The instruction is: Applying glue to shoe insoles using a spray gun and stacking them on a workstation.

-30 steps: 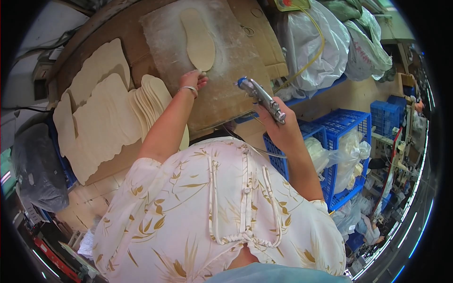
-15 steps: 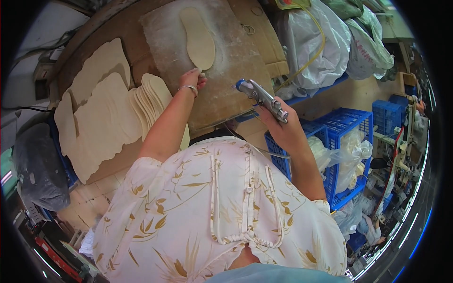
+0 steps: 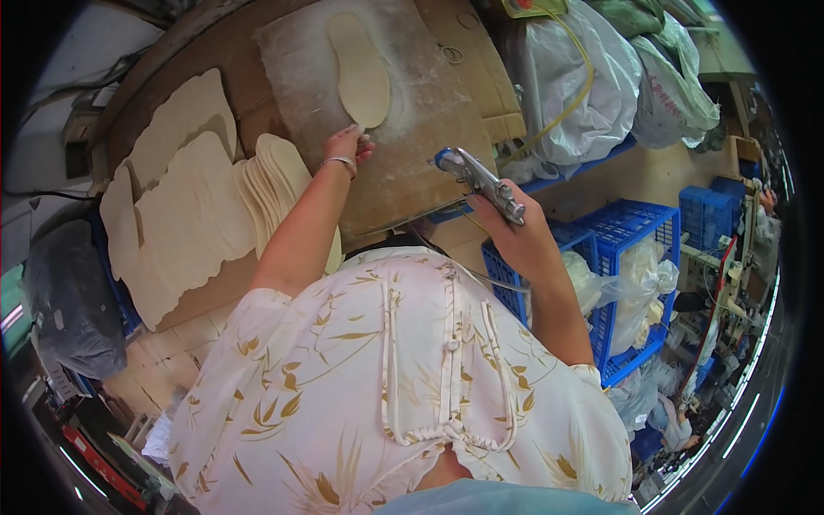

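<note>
A cream shoe insole (image 3: 359,73) lies on a cardboard sheet (image 3: 292,77) dusted with whitish residue. My left hand (image 3: 350,148), with a bracelet at the wrist, pinches the near heel end of the insole. My right hand (image 3: 520,232) is wrapped round a metal spray gun (image 3: 482,182) with a blue nozzle ring, held right of the cardboard and pointing up and left toward the insole. Left of my left forearm lie a fanned stack of cream insoles (image 3: 279,176) and several overlapping insole piles (image 3: 184,210).
A yellow hose (image 3: 586,81) runs by white plastic bags (image 3: 571,94) at the upper right. Blue crates (image 3: 631,225) holding bagged items stand right of my right arm. A dark plastic bag (image 3: 77,300) sits at the far left. A loose ring (image 3: 451,54) lies on the table.
The spray gun's nozzle has turned slightly in my right hand. My left hand has stayed at the insole's heel, and the insole lies in the same place.
</note>
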Action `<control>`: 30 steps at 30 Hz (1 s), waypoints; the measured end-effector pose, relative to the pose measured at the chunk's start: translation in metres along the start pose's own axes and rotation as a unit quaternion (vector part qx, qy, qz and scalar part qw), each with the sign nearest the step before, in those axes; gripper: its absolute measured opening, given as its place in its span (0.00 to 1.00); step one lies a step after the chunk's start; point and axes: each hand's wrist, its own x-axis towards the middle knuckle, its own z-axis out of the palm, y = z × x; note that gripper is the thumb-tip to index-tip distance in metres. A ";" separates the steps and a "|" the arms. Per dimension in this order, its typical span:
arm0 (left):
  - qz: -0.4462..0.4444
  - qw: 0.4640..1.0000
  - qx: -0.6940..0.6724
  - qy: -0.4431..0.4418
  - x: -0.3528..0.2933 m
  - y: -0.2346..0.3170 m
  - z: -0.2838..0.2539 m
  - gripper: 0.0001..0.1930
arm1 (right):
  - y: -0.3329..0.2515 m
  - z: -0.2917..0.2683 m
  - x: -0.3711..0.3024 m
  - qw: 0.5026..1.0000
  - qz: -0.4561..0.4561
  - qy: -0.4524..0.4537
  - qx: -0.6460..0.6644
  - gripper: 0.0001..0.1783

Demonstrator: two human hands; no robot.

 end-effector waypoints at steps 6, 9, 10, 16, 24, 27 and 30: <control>0.027 0.999 -0.008 0.025 -0.009 0.002 0.010 0.12 | -0.005 -0.011 0.020 0.998 -0.035 0.043 -0.042 0.09; 0.028 0.996 -0.079 0.016 -0.013 0.005 0.017 0.11 | -0.001 -0.015 0.022 0.999 -0.044 0.016 -0.025 0.10; 0.032 0.996 -0.081 0.018 -0.011 0.004 0.018 0.11 | 0.000 -0.016 0.023 0.998 -0.061 -0.008 -0.017 0.10; 0.142 0.987 -0.039 0.066 -0.015 0.015 0.020 0.12 | 0.004 -0.019 0.046 0.998 -0.016 0.057 0.028 0.12; 0.350 0.897 -0.268 -0.027 -0.064 0.193 -0.016 0.06 | 0.045 0.003 0.056 0.998 0.045 -0.047 0.022 0.11; 0.415 0.865 -0.279 -0.023 -0.094 0.235 -0.084 0.08 | 0.050 0.022 0.058 0.998 0.001 -0.060 0.006 0.12; 0.453 0.861 -0.222 0.073 -0.115 0.251 -0.167 0.09 | 0.053 0.040 0.066 0.997 -0.022 -0.058 0.035 0.12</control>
